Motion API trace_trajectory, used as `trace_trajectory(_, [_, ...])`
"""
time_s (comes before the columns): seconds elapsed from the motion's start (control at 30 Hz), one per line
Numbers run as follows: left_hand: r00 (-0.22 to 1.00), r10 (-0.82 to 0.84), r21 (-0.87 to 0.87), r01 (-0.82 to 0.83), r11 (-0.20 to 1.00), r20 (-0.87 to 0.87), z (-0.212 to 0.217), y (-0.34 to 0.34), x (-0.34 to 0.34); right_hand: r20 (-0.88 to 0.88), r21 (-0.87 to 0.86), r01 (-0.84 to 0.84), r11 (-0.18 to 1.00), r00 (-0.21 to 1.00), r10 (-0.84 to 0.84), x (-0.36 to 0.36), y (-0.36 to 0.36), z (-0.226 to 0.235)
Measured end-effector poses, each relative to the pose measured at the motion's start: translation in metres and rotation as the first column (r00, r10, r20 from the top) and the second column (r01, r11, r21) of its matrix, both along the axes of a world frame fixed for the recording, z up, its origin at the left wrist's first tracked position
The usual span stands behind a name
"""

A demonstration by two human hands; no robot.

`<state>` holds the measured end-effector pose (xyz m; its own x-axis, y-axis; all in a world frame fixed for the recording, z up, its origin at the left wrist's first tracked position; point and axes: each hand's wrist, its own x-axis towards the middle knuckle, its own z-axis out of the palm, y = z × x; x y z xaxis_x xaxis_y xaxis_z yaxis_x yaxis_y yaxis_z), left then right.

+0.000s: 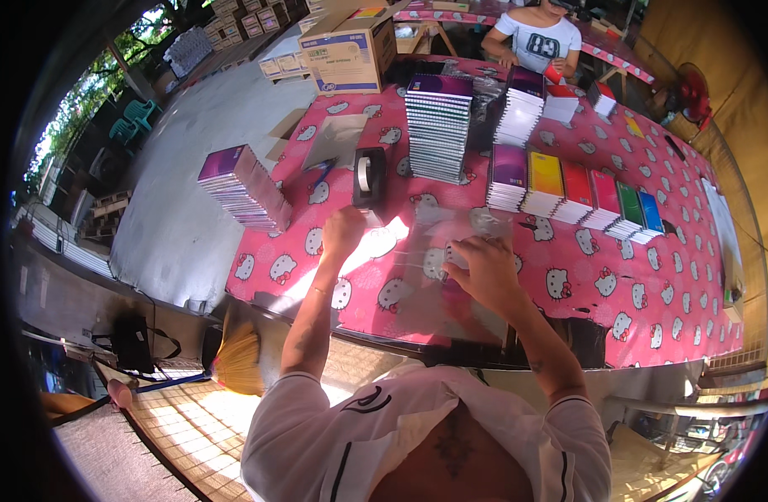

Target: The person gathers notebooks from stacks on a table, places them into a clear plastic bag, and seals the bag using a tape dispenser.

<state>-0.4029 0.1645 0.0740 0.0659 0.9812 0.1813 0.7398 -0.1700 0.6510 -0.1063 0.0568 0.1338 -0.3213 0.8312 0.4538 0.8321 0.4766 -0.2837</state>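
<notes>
My left hand [344, 234] is closed at the front end of a black tape dispenser [369, 188]. Whatever its fingers hold is hidden; a roll of tape [364, 174] sits in the dispenser. To the right, my right hand [487, 266] rests on a clear plastic sheet or bag [421, 289] with thumb and fingers apart. The plastic lies on a pink table cover with white cartoon cat heads [559, 283]. Beyond my hands rises a tall stack of spiral notebooks [438, 125] with a purple top cover.
Another notebook stack [243, 188] stands at the table's left. Purple, yellow, red, pink, green and blue notebook stacks [572, 197] line up at right. A blue pen [323, 173] lies near the dispenser. A cardboard box [346, 58] stands behind; a person [534, 42] sits across.
</notes>
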Motion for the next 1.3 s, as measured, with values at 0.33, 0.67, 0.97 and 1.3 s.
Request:
trace_trajectory(0.33, [0.664,-0.712,0.175,0.691,0.701,0.230,0.045,-0.014,0.092,0.016,0.000,0.005,1.000,1.000,-0.005,-0.008,0.000,0.014])
trace_trajectory(0.67, [0.679,-0.734,0.255,0.705,0.662,0.027,0.040,-0.012,0.131,-0.867,-0.405,-0.307,0.861,0.429,-0.254,0.079,0.018,-0.090])
trace_trajectory(0.97, [0.802,-0.574,0.279,0.521,0.807,0.166,0.002,-0.022,0.166,-0.846,-0.438,-0.411,0.799,0.488,-0.212,0.048,0.014,-0.078])
trace_trajectory(1.3, [0.691,-0.491,-0.357,0.707,0.610,0.530,-0.022,-0.014,0.120,-0.720,-0.539,-0.532,0.653,0.694,-0.029,0.079,0.057,-0.075])
